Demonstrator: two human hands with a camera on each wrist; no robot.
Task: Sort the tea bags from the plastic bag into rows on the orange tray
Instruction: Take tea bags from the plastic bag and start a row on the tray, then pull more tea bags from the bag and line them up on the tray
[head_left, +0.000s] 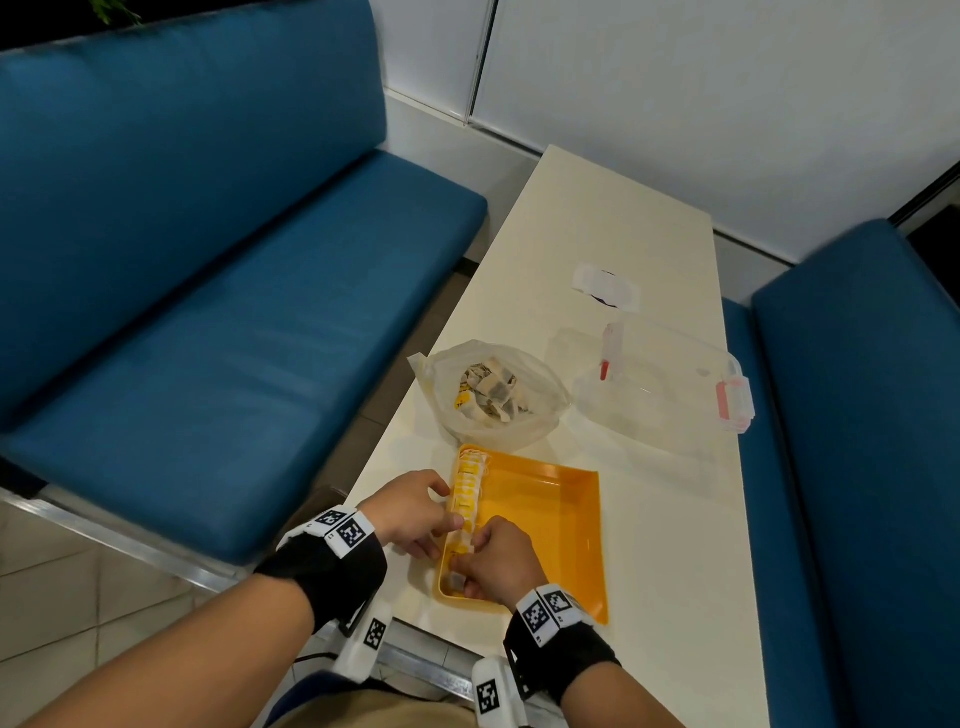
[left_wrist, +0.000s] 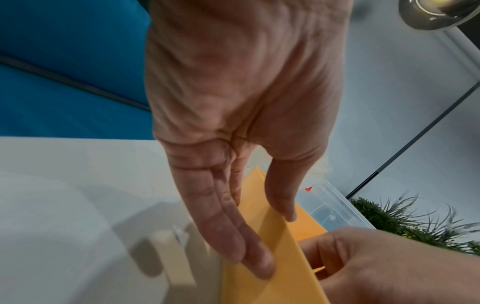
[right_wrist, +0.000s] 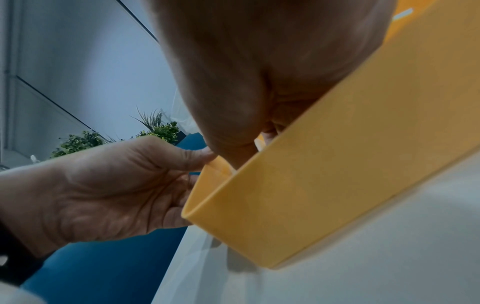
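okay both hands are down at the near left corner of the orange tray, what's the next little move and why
Probably let the right hand set its tea bag down at the near end of the row, then reach for the plastic bag. The row runs along the orange tray's left wall, the left hand steadies that wall, and the bag still holds plenty.
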